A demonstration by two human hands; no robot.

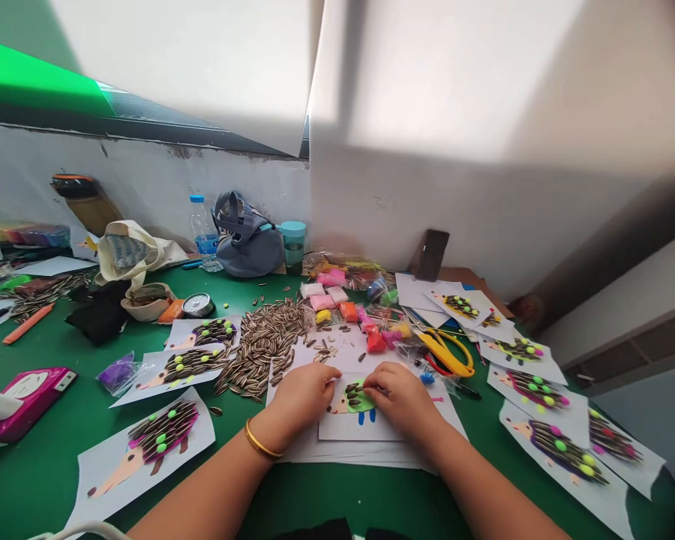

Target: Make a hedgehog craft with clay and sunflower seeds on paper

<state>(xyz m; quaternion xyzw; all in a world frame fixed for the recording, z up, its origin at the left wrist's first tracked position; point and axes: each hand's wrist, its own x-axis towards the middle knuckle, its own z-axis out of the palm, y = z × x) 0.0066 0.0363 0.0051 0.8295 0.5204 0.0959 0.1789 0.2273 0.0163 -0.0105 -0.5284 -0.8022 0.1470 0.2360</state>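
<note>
In front of me lies a white card [337, 429] with a hedgehog shape. Its green clay body [353, 405] carries several dark striped sunflower seeds [353, 389], and blue clay legs [367, 417] hang below. My left hand [307, 394] rests at the card's left side, fingers curled together near the hedgehog's snout; whatever they grip is hidden. My right hand [399, 397] has its fingertips pinched on a sunflower seed at the green body's right upper part. A gold bangle [262, 441] circles my left wrist.
Beyond my left hand spreads a heap of sunflower seeds [267, 337]. Bagged coloured clay [331, 296] lies behind the card, with yellow-handled scissors [447, 352] to its right. Hedgehog cards flank both sides. A magenta dispenser [28, 405], blue bag [248, 244] and phone [432, 255] stand around.
</note>
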